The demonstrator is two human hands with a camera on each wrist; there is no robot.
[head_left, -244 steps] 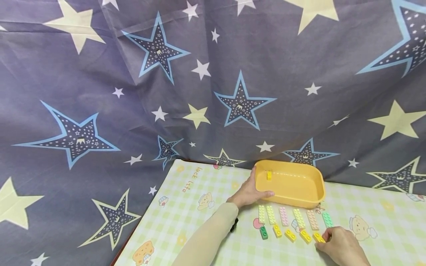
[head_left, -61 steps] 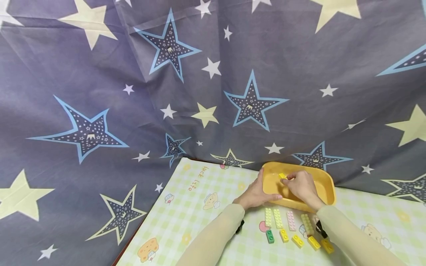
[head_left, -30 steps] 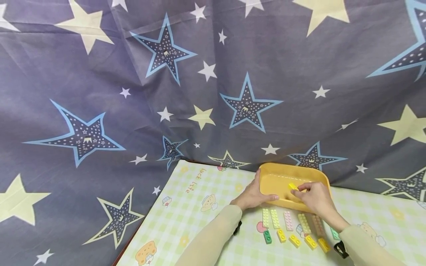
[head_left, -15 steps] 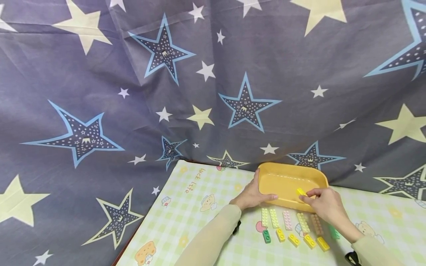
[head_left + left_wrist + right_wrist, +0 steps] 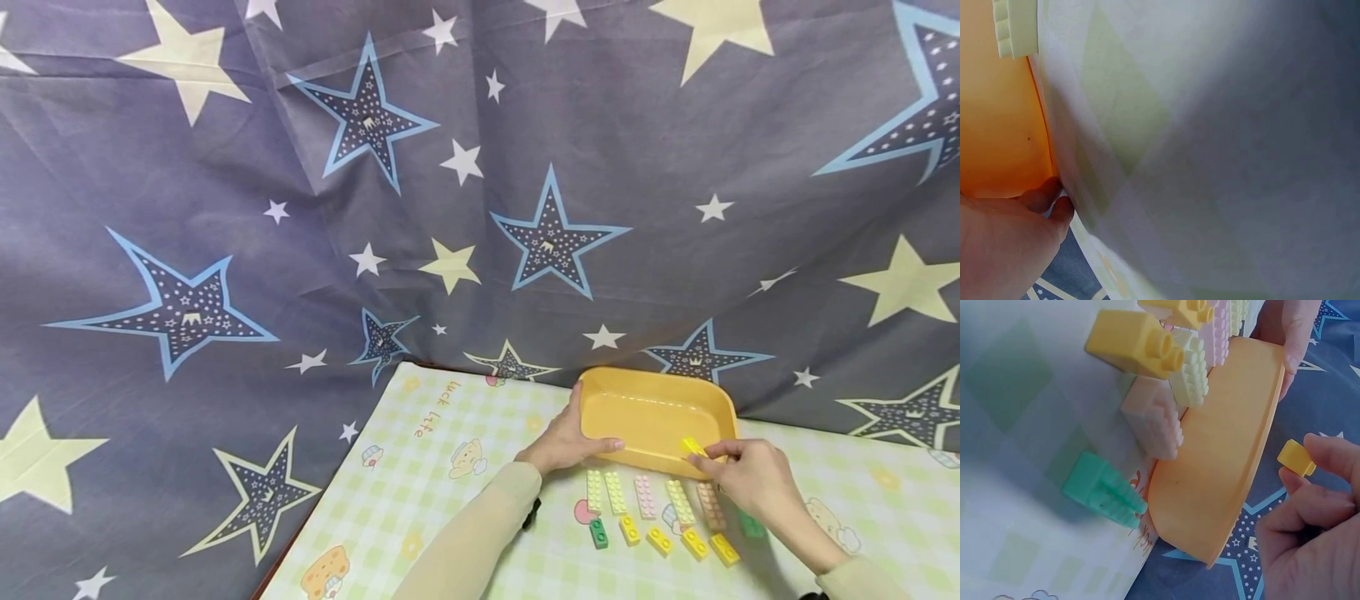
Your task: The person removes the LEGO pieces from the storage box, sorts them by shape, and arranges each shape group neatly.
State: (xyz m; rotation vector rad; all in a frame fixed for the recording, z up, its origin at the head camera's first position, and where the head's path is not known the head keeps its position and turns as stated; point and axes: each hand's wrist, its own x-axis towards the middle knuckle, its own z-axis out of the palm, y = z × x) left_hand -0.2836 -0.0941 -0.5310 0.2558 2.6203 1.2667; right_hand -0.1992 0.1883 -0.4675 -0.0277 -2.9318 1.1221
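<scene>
My right hand (image 5: 753, 479) pinches a small yellow toy brick (image 5: 1296, 457) between thumb and fingertips. In the head view this brick overlaps the front right rim of the yellow plastic tray (image 5: 652, 417); the right wrist view shows it raised beyond the tray's rim. My left hand (image 5: 562, 437) grips the tray's left end, thumb along the front rim and fingers round the side. In front of the tray stands a row of studded bricks: pale yellow (image 5: 679, 502), pink (image 5: 645, 497), salmon (image 5: 711, 506) and mint green (image 5: 1104, 489), the last partly hidden by my right hand.
A nearer row has a dark green two-stud brick (image 5: 597, 533) and several yellow ones (image 5: 660, 542). A checked cloth (image 5: 450, 517) covers the table. Directly behind the tray hangs a dark star-patterned curtain (image 5: 450, 208).
Earlier the yellow brick lay in the tray's left part and my right hand was at the front row. The hand reached in, took it and moved right and toward me; my left hand stayed.
</scene>
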